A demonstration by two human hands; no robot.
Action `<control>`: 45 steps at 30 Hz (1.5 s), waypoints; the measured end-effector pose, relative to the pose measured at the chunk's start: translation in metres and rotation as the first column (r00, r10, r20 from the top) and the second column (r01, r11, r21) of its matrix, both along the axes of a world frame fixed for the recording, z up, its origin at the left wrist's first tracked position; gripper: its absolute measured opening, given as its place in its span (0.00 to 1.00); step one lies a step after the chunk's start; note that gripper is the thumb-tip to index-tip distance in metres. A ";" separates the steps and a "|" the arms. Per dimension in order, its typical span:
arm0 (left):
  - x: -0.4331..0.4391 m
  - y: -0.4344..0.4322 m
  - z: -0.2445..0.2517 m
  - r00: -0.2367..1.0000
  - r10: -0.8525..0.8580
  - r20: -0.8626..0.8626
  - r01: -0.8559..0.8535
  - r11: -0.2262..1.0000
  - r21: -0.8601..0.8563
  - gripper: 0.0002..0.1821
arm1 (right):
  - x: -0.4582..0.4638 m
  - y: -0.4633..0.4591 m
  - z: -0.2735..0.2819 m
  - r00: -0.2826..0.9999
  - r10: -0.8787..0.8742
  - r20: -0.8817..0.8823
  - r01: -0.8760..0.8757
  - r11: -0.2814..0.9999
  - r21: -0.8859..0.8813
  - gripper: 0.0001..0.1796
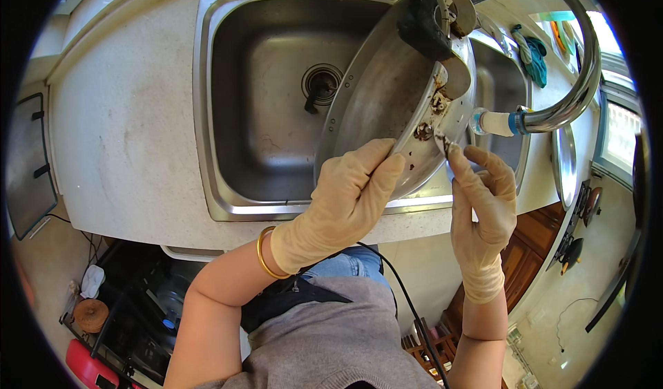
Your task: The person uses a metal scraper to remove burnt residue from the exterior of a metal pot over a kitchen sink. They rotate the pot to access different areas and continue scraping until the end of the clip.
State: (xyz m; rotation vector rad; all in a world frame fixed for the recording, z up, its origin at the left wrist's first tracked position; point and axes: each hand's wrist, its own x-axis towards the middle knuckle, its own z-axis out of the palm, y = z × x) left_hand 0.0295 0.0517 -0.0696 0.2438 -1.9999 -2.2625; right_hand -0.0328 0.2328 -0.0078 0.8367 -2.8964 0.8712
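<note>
A large metal pot (380, 86) is tilted over the sink divider. A black handle (422, 18) is fixed at its far end. Rusty, grimy stains and a screw fitting (423, 131) mark the outer wall near the rim. My left hand (344, 197), in a cream-coloured glove, grips the pot's near rim between thumb and fingers. Just right of the stained patch, my gloved right hand (484, 202) pinches a small, thin, pale piece (443, 143) with dark smears. Its tip is at the pot's wall; what it is made of cannot be made out.
The large steel basin (274, 145) has a drain (322, 84) with a black piece in it. A curved chrome faucet (580, 83) with a wrapped nozzle hangs beside the pot, over the smaller basin (492, 78). A teal cloth (533, 62) and a metal lid (564, 161) lie farther right.
</note>
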 end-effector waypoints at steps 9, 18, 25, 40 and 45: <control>-0.001 -0.002 0.000 1.000 -0.002 -0.016 0.002 0.999 -0.032 0.14 | -0.004 -0.002 0.003 0.994 0.080 0.080 -0.080 0.997 -0.007 0.19; -0.005 -0.008 0.001 1.000 -0.012 -0.023 0.012 0.999 -0.034 0.14 | -0.013 -0.001 -0.009 0.994 0.112 0.002 -0.112 0.993 -0.033 0.17; -0.006 -0.014 -0.004 0.999 -0.040 -0.013 0.040 0.998 -0.038 0.14 | -0.026 -0.005 -0.012 0.992 0.126 -0.030 -0.128 0.990 -0.052 0.11; -0.012 -0.013 0.001 0.998 -0.063 0.030 0.063 0.998 -0.015 0.15 | 0.013 -0.023 -0.035 0.955 -0.208 0.211 0.259 0.933 -0.251 0.19; -0.014 -0.003 -0.003 0.999 -0.023 -0.028 0.023 1.000 -0.015 0.15 | 0.030 -0.036 -0.052 0.957 -0.286 0.053 0.285 0.885 -0.367 0.19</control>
